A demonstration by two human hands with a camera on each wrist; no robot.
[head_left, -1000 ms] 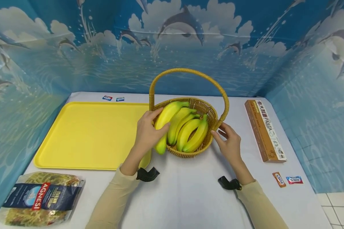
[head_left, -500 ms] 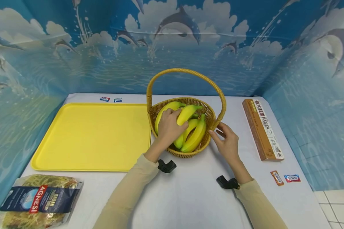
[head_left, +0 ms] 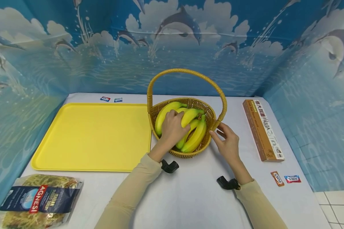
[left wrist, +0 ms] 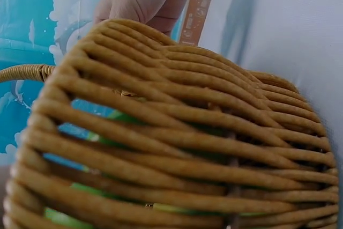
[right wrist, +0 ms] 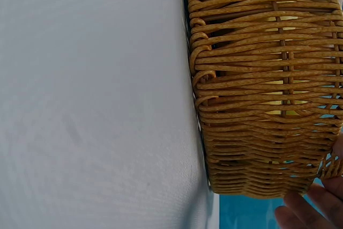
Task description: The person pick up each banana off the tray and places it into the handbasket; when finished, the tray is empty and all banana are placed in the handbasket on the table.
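A wicker basket (head_left: 189, 153) with a tall hoop handle (head_left: 186, 71) stands mid-table and holds a bunch of yellow bananas (head_left: 197, 135). My left hand (head_left: 174, 124) lies on top of the bunch inside the basket, fingers curled over the bananas. My right hand (head_left: 222, 136) touches the basket's right side by the handle's foot with relaxed fingers. The left wrist view is filled by the basket's wall (left wrist: 177, 148). In the right wrist view the basket's wall (right wrist: 262, 79) stands on the white table, with the right hand's fingertips (right wrist: 303, 214) at its lower edge.
A large yellow tray (head_left: 91, 136) lies left of the basket. A long brown pasta box (head_left: 262, 128) lies to the right, and a bag of pasta (head_left: 37, 198) at the front left corner. Small packets (head_left: 285, 178) lie at the front right, with more packets (head_left: 110, 99) at the back.
My left hand has brought the banana bunch from over the basket's left rim fully down into the basket. The right hand has stayed by the basket's side.
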